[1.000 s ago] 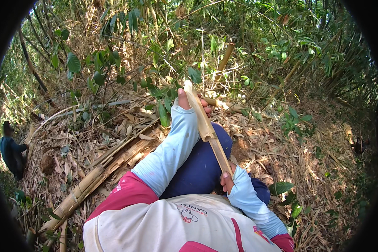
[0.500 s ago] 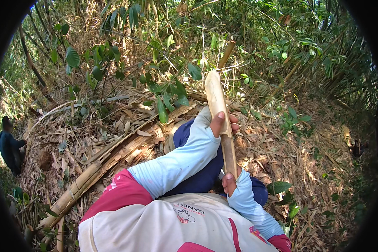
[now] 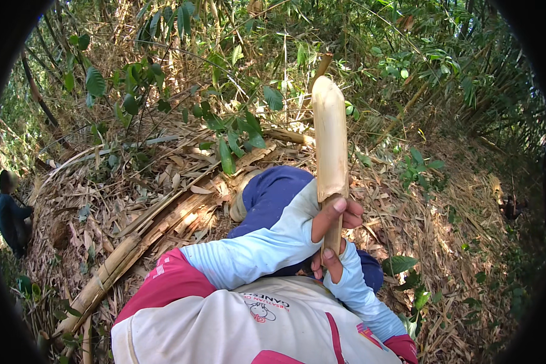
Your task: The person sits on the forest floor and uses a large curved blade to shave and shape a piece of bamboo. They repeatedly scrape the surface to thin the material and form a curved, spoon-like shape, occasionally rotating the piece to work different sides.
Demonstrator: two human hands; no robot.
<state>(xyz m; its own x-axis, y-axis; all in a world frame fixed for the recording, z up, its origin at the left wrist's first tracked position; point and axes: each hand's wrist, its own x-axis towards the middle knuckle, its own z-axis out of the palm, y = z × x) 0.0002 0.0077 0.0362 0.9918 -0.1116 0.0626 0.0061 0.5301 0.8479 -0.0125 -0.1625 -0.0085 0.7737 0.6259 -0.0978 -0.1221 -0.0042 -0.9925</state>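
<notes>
A pale carved bamboo piece stands nearly upright in front of me. Its wide, rounded upper part narrows at a notch into a thinner, handle-like strip. My left hand is closed around it just below the notch, thumb across the front. Right beneath, my right hand grips the lower end of the strip, its thumb laid along it. The two hands are close together, and the very bottom of the strip is hidden by the right hand.
A long split bamboo pole lies slanting on the dry leaf litter at my left. Green leafy sprigs hang ahead. A cut bamboo stump leans behind the carved piece. At the far left a person in dark clothes stands.
The bamboo piece has turned more upright, its wide face now more toward me. My left hand has slid down from the wide part to below the notch, nearer my right hand.
</notes>
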